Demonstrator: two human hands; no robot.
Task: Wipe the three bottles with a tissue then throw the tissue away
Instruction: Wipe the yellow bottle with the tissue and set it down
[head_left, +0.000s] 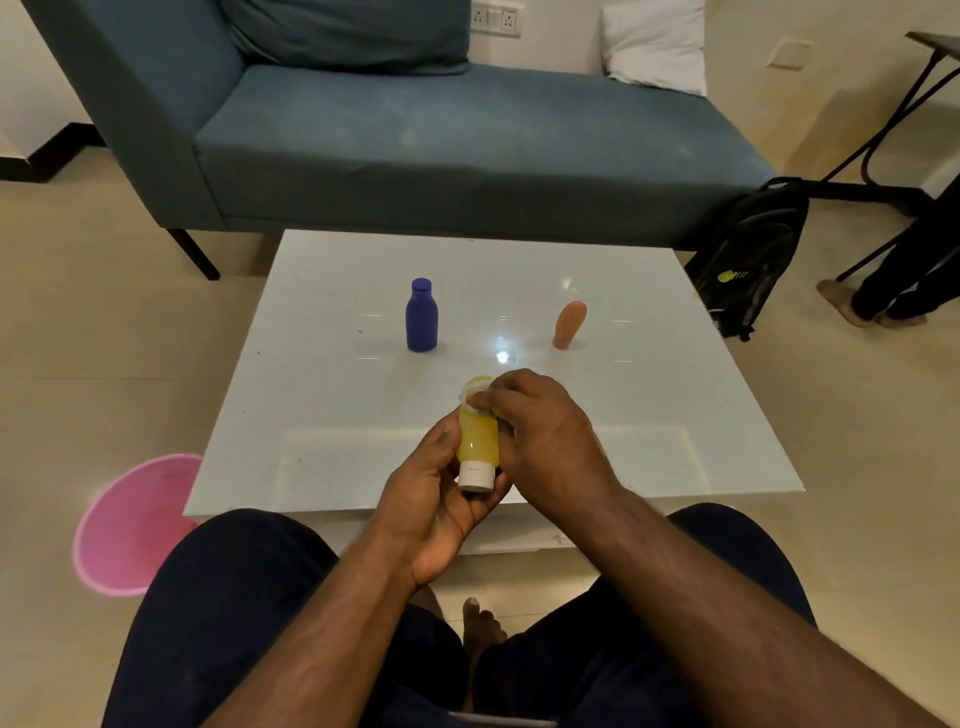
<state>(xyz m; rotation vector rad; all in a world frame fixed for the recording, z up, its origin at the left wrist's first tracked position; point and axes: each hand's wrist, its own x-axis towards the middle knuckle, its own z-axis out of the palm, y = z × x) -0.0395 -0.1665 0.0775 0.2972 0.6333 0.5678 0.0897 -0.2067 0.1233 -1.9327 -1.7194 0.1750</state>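
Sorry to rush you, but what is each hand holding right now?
Left hand: closed around the yellow bottle.
Right hand: closed on the tissue, pressing it to the bottle.

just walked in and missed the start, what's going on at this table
A seated person is cleaning bottles. The left hand holds a yellow bottle with its white cap toward them, while the right hand presses a white tissue against its far end. A blue bottle and an orange bottle stand apart on the white table. A pink bin sits on the floor to the left.
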